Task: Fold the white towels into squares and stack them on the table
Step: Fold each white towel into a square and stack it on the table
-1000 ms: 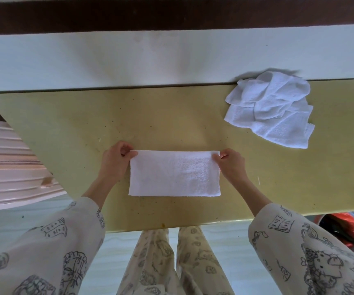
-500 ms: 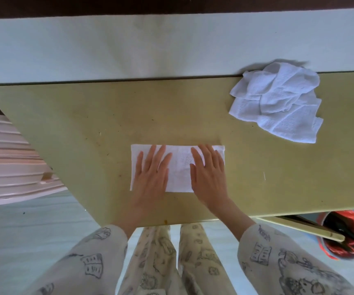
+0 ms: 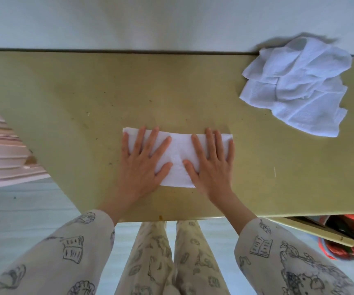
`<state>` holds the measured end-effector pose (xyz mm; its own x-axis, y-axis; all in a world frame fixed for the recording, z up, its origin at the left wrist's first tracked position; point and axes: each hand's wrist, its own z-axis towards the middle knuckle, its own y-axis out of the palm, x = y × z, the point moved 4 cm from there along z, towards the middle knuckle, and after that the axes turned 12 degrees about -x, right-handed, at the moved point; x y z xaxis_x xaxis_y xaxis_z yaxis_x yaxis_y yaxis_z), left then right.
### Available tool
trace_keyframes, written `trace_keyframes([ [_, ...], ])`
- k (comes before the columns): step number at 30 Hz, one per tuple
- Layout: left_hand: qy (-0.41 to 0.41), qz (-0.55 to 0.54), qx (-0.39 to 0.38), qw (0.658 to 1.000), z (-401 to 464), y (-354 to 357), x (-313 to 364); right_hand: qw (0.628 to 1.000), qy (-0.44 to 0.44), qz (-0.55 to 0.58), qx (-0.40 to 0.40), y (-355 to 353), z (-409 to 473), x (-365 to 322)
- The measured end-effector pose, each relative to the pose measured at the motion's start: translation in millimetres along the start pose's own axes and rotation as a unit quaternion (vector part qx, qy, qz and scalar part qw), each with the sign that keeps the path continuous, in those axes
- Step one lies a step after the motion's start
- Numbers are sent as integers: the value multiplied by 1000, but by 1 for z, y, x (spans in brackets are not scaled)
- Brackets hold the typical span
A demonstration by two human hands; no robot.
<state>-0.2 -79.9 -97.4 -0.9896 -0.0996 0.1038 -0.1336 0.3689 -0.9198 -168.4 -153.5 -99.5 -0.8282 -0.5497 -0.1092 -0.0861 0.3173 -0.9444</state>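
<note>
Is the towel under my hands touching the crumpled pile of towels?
Apart. The head view shows bare table between the folded towel and the crumpled pile.

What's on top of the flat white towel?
Both hands press flat on the folded towel: left hand and right hand. The towel parts beneath them are hidden.

One folded white towel (image 3: 177,160) lies flat on one bench (image 3: 65,86). One crumpled heap of white towels (image 3: 297,86) sits at the far right; how many towels it holds cannot be told. Two hands: one left hand (image 3: 142,167), one right hand (image 3: 212,167). One red bucket (image 3: 350,237) stands below the bench.
</note>
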Motion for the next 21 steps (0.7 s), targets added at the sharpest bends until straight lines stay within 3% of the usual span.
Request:
trace_keyframes([
  [4, -13, -69, -8, 998, -1, -8, -6, 1000, -16, 0, -8, -3, 5, 2],
  [8, -110, -143, 47, 982, -3, -33, -33, 999, -41, 18, 1, -17, 7, -8],
  [12, -163, -184, -35, 969, 11, -46, -51, 996, -83, 18, -10, -14, 3, -36],
  [17, -184, -196, -136, 954, 29, -54, -57, 997, -75, 10, -31, -2, 6, -37],
  [21, -204, -205, -154, 945, 28, -58, -57, 997, -75, 0, -35, -2, 6, -38],
])
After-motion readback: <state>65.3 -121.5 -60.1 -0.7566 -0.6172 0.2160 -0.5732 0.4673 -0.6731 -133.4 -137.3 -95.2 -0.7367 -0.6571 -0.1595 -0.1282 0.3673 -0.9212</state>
